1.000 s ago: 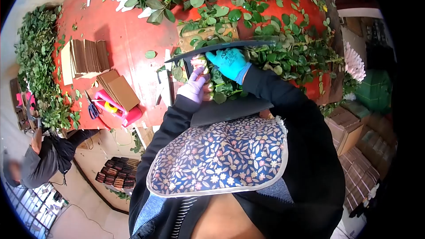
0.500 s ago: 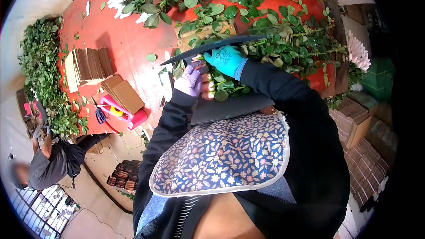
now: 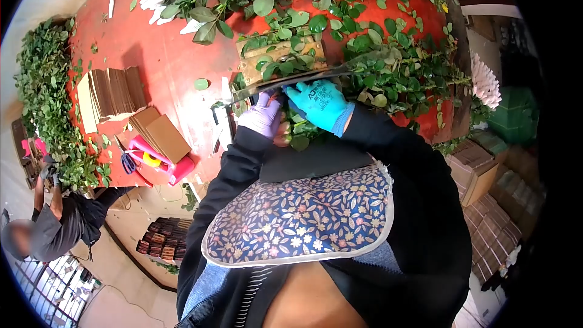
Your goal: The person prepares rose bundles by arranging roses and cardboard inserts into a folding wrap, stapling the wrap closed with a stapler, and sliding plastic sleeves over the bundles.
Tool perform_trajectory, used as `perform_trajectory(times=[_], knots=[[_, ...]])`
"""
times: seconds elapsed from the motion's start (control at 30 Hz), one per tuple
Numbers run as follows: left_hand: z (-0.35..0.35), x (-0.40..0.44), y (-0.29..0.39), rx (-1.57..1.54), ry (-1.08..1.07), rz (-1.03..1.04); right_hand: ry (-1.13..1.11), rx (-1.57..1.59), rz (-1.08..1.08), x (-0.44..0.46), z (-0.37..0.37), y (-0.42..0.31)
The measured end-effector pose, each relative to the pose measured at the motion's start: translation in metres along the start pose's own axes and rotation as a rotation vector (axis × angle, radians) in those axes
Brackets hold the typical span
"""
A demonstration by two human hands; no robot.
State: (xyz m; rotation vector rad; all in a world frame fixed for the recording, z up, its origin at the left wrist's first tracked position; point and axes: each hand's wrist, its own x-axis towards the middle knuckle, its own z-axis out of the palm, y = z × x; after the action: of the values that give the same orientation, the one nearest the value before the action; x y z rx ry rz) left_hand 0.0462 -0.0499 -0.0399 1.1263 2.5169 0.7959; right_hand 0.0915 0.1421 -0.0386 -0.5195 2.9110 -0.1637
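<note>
A dark sheet lies folded in front of me, its near flap [image 3: 316, 165] flat against my patterned apron [image 3: 297, 218] and its far flap [image 3: 303, 77] standing up almost edge-on. Between the flaps are green leafy stems [image 3: 300, 133] with a few pale pink rose heads [image 3: 281, 135], mostly covered by my hands. My left hand [image 3: 261, 116], in a lavender glove, has its fingers curled at the far flap above the rose heads. To its right, my right hand [image 3: 320, 103], in a turquoise glove, is closed at the same flap; its fingertips are partly hidden.
Behind the flap is a wooden block [image 3: 284, 58] on the red table [image 3: 176, 48]. At left are cardboard sleeves [image 3: 112, 98], a pink tape dispenser [image 3: 161, 161] and scissors [image 3: 129, 163]. Leafy stems cover the far and right sides. A co-worker [image 3: 61, 222] stands at far left.
The far flap has swung from showing its dark face to nearly edge-on. Both hands have shifted slightly, and less of the rose heads shows. The whole view has moved a little.
</note>
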Motion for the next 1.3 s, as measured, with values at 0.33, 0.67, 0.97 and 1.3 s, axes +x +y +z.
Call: perform_trajectory(times=[0.33, 0.67, 0.97, 1.3], knots=[[0.022, -0.023, -0.048, -0.308, 0.032, 0.088, 0.365, 0.452, 0.052, 0.002, 0.009, -0.014], [-0.117, -0.084, -0.030, -0.640, 0.135, -0.017, 0.201, 0.226, -0.251, -0.012, -0.119, -0.008], [-0.156, 0.003, 0.138, -1.813, 0.089, 1.000, 0.167, 0.582, 0.094, -0.001, -0.154, -0.019], [-0.089, 0.036, 0.219, -1.949, 0.095, 1.183, 0.198, 0.657, 0.095, -0.045, -0.111, 0.008]])
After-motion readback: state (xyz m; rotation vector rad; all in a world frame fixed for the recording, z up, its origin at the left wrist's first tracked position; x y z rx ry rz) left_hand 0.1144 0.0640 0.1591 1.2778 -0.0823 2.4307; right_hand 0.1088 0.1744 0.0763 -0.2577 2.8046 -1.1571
